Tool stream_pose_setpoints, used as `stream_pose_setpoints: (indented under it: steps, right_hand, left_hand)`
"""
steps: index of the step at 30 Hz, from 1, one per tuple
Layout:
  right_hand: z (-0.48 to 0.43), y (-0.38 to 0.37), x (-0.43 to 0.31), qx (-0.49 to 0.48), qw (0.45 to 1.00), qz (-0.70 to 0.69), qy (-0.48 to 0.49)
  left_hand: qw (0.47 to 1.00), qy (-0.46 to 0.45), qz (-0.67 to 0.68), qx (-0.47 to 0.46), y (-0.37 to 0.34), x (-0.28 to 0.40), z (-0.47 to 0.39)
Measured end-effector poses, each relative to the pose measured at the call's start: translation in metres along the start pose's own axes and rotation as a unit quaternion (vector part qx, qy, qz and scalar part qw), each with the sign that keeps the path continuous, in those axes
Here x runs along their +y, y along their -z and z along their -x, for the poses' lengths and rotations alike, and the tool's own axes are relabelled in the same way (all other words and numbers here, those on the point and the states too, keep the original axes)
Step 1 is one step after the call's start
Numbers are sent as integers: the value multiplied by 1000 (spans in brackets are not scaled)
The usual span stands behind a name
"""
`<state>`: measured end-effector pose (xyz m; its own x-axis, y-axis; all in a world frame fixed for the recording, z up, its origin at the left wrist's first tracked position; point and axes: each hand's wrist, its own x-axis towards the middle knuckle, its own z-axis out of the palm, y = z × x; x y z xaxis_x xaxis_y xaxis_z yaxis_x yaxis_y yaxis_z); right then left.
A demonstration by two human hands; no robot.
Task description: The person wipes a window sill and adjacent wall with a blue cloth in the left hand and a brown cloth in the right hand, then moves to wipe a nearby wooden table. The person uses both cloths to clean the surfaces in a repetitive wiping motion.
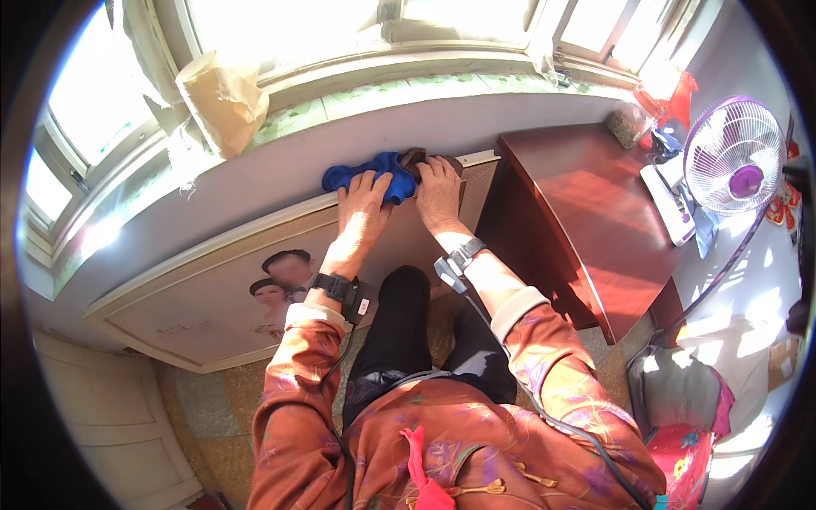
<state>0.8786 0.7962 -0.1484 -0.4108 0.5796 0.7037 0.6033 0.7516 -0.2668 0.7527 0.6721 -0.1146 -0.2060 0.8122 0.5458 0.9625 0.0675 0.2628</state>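
A large framed portrait photo (210,306) leans against the wall under the window. On its white top edge lies a crumpled blue cloth (398,172), and my left hand (364,204) presses its fingers onto it. Just to the right, my right hand (440,197) has its fingers curled over a brown cloth (414,158) on the same edge. The two cloths touch; whether they are joined is hidden. Both wrists wear black straps with small devices and cables.
A dark red wooden table (574,185) stands close on the right, bearing a jar (630,125). A purple fan (743,166) stands beyond. On the windowsill at left is a paper-wrapped roll (220,102). A grey bag (679,389) sits low at right; a pale cabinet (108,421) is at lower left.
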Motion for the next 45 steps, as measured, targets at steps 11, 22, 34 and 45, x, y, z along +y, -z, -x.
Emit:
stream_pose_setpoints:
  steps: [11, 22, 34, 45]
  right_hand:
    - [19, -18, -154, -33, 987, -119, 103]
    - [-7, 5, 2, -43, 982, -142, 119]
    - [-20, 38, 108, 35, 994, -88, -51]
    - [-5, 17, -56, -110, 902, -399, -121]
  left_hand:
    - [992, 95, -71, 53, 82, -95, 83]
    - [973, 185, -119, 68, 94, -125, 100]
    - [999, 40, -28, 21, 12, -15, 30]
    - [994, 63, -12, -85, 70, -33, 28]
